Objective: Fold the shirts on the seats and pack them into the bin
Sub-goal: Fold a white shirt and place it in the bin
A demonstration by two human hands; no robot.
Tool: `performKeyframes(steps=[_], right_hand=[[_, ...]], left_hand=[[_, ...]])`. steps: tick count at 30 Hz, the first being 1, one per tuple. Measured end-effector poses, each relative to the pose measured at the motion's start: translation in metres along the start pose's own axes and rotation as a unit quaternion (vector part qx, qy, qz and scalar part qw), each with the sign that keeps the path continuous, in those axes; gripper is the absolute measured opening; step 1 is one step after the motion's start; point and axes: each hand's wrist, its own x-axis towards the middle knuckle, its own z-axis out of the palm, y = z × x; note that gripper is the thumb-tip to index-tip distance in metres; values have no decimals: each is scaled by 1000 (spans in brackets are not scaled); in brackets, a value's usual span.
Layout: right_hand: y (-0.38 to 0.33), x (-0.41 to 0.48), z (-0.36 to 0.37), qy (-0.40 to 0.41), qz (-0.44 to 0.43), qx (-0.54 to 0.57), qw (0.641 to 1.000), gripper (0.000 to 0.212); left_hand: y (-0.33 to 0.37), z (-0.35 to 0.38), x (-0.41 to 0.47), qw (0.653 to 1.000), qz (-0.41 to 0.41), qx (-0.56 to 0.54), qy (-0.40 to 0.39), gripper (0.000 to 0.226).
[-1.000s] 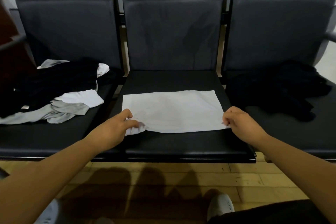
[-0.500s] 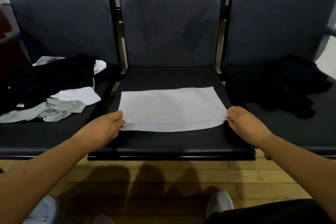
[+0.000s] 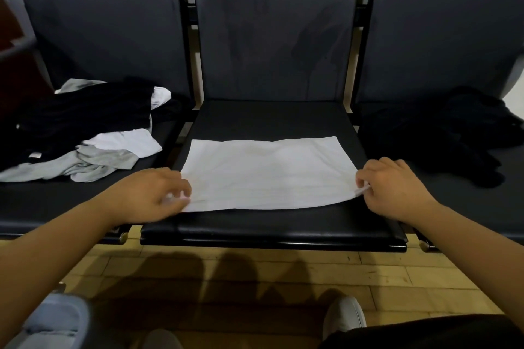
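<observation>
A white shirt (image 3: 266, 173), folded into a flat rectangle, lies on the middle black seat (image 3: 272, 224). My left hand (image 3: 153, 195) pinches its near left corner. My right hand (image 3: 394, 187) pinches its near right corner, which is lifted slightly off the seat. A heap of black, white and grey shirts (image 3: 85, 133) lies on the left seat. A crumpled black shirt (image 3: 453, 133) lies on the right seat. No bin is in view.
Three dark padded seats stand side by side with upright backrests (image 3: 272, 37). A metal armrest (image 3: 17, 45) sticks out at the far left. Below the seats' front edge is yellow tiled floor (image 3: 255, 272), with my shoes and knees at the bottom.
Both hands have kept hold of the shirt's near corners. The near right corner now sits a little off the seat, and the bunched cloth at the left corner has been smoothed flat.
</observation>
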Motion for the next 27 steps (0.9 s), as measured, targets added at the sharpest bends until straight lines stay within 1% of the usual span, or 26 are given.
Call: performKeyframes(steps=[1, 2, 3, 4, 5, 7, 8, 9, 11, 12, 13, 15, 17, 19, 21, 22, 23, 24, 25, 26, 27], right_hand=[[-3, 3, -5, 18, 15, 11, 1000, 11], [-6, 6, -8, 44, 35, 28, 998, 12], [-10, 10, -10, 67, 57, 54, 995, 15], [-15, 15, -11, 78, 81, 86, 990, 16], [-22, 20, -12, 81, 105, 121, 984, 16], [-42, 27, -11, 75, 122, 170, 975, 13], [-53, 31, -9, 71, 115, 181, 974, 18], [-63, 34, -5, 58, 105, 191, 974, 28], [-82, 36, 2, 6, 98, 220, 971, 50], [-89, 36, 5, -27, 97, 226, 969, 58], [-93, 35, 9, -56, 89, 218, 970, 64], [-96, 31, 21, -93, 57, 175, 979, 66], [-93, 27, 29, -109, 41, 150, 982, 64], [-89, 27, 32, -117, 38, 142, 982, 64], [-87, 28, 33, -125, 36, 140, 982, 64], [-87, 28, 33, -130, 35, 138, 981, 64], [-88, 28, 33, -135, 32, 137, 981, 64], [-88, 29, 33, -140, 30, 134, 981, 64], [-88, 29, 33, -140, 29, 126, 982, 65], [-88, 29, 33, -134, 24, 109, 985, 65], [-88, 30, 32, -118, 12, 86, 989, 66]], left_hand=[[5, -3, -1, 995, -44, -90, 19, 35], [9, -4, 1, 981, -91, -165, 50, 34], [13, -4, 6, 964, -142, -207, 89, 30], [14, -1, 15, 950, -194, -210, 122, 26], [15, 2, 23, 937, -252, -197, 140, 27], [14, 9, 42, 906, -350, -201, 130, 45], [10, 14, 51, 895, -379, -212, 106, 56], [10, 16, 58, 888, -399, -219, 75, 68], [9, 24, 67, 877, -418, -236, 20, 91], [7, 27, 71, 877, -417, -237, 12, 93], [10, 25, 73, 881, -411, -233, 1, 88], [20, 20, 78, 884, -406, -232, -23, 67], [21, 15, 82, 870, -420, -255, -40, 49], [16, 7, 80, 853, -424, -302, -21, 40], [10, -2, 72, 821, -436, -367, -28, 41], [15, 2, 73, 799, -437, -413, -24, 38], [17, 8, 72, 775, -447, -445, -36, 27], [15, 17, 56, 759, -435, -479, -66, 10], [15, 25, 40, 733, -412, -534, -85, 21], [12, 28, 36, 699, -432, -563, -90, 34], [15, 22, 35, 700, -442, -548, -115, 33]])
